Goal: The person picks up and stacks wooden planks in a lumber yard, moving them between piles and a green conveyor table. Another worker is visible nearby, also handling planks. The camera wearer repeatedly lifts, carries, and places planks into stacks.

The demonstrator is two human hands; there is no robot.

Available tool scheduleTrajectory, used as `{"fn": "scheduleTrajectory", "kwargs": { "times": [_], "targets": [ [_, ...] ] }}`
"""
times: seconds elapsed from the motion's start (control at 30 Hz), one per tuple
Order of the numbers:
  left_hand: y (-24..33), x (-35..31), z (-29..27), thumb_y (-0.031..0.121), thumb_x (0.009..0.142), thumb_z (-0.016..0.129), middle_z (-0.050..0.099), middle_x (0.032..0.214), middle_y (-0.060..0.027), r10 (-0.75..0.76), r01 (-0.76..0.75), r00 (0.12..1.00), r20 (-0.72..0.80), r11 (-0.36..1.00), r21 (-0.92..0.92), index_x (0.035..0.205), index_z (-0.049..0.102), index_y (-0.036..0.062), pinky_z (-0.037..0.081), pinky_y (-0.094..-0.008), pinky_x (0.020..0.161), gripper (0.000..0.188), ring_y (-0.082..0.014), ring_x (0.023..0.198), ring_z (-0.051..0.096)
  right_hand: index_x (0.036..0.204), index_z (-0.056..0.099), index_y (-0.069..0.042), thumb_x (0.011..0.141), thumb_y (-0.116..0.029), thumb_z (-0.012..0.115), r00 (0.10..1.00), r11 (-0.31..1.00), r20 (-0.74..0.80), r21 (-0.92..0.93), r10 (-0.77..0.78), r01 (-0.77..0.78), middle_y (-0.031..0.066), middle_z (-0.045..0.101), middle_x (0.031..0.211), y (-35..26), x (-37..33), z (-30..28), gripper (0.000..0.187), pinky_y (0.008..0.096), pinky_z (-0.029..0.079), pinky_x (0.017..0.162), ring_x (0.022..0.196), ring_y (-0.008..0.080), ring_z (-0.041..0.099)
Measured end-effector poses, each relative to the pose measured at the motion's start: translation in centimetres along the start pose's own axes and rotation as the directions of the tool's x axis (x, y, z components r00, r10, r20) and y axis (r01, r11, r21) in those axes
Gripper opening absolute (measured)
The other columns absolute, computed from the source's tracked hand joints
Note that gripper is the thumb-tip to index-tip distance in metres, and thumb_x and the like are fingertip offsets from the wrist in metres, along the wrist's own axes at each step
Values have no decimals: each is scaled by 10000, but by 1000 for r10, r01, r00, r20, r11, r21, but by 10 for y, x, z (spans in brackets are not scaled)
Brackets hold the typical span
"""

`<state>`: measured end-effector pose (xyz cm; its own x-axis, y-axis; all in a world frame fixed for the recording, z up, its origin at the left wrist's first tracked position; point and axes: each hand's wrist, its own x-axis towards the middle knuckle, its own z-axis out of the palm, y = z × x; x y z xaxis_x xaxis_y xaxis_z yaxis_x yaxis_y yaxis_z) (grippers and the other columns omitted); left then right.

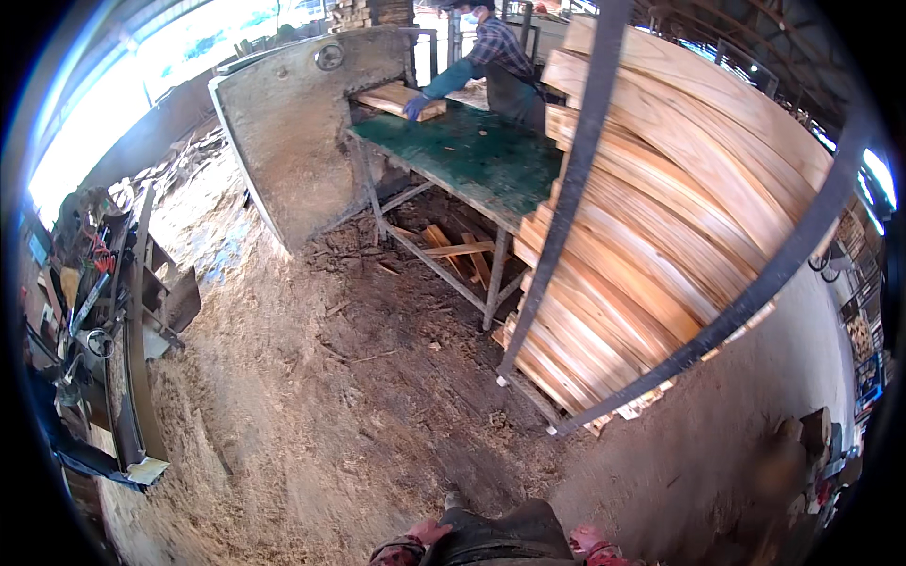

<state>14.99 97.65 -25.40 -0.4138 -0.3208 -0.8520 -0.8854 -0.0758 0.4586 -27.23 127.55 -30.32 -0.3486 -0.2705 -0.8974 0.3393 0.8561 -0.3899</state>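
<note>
Two hands show at the near edge, the left hand (431,532) against dark clothing (510,534), the right hand (587,539) just beside it; I can't tell how either one's fingers stand. Stacked planks (651,217) rise to the right. Farther off, a co-worker's gloved hand (414,107) touches a board (392,96) on the green table (462,156).

Site: timber workshop, sawmill type, under a shed roof with exposed beams (755,28), open to daylight at left. Evidence: tall stack of sawn boards (651,217); green-topped table (472,162) beside a large worn panel (293,132), a co-worker's gloved hand (413,108) on a board (387,95) there. Wood debris (363,269) litters the brown floor (283,396), offcuts (458,250) lie under the table, tools (104,264) clutter the left edge.
</note>
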Motion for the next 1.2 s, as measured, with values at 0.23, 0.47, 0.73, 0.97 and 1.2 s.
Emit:
{"fn": "scheduleTrajectory", "kwargs": {
  "times": [0.23, 0.47, 0.73, 0.97, 1.2],
  "targets": [
    [23, 34, -97, 612, 813, 568, 698, 840, -221, 139, -181, 970, -200, 962, -206, 893, 699, -29, 527, -426, 755, 659, -330, 839, 693, 1038, 742, -115, 825, -476, 635, 945, 679, 69, -679, -319, 279, 101, 735, 949, -12, 80, -3, 433, 365, 520, 841, 910, 238, 695],
    [0, 85, -183, 497, 827, 665, 723, 843, -137, -7, -227, 910, -415, 828, -513, 965, 725, 10, 539, -366, 728, 510, -241, 815, 695, 850, 715, -93, 855, -282, 632, 969, 729, 232, -648, -89, 222, 39, 661, 662, -263, 67, 127, 206, 335, 492, 513, 580, 175, 638],
    [-46, 63, -258, 312, 872, 699, 695, 805, -145, -413, -181, 859, -304, 312, -933, 935, 676, -59, 574, -334, 633, 378, -210, 697, 685, 850, 693, -31, 873, -214, 676, 912, 703, 316, -585, -262, 405, 55, 669, 688, -527, 122, 226, 185, 287, 481, 455, 528, 145, 600],
    [-46, 30, -313, 235, 872, 685, 669, 752, -157, -574, -97, 814, -87, 12, -995, 835, 635, -66, 586, -363, 562, 308, -262, 613, 671, 1080, 669, -8, 858, -254, 701, 854, 619, 287, -595, -433, 514, 74, 696, 817, -683, 157, 346, 333, 321, 539, 616, 697, 157, 656],
    [-94, 74, -440, 244, 867, 695, 663, 744, -156, -580, 160, 813, -52, 307, -938, 827, 626, -64, 569, -351, 531, 318, -245, 602, 662, 1167, 603, 14, 872, -261, 720, 910, 766, 278, -495, -308, 410, 62, 675, 833, -722, 152, 436, 420, 309, 525, 557, 706, 135, 650]
  ]
}}
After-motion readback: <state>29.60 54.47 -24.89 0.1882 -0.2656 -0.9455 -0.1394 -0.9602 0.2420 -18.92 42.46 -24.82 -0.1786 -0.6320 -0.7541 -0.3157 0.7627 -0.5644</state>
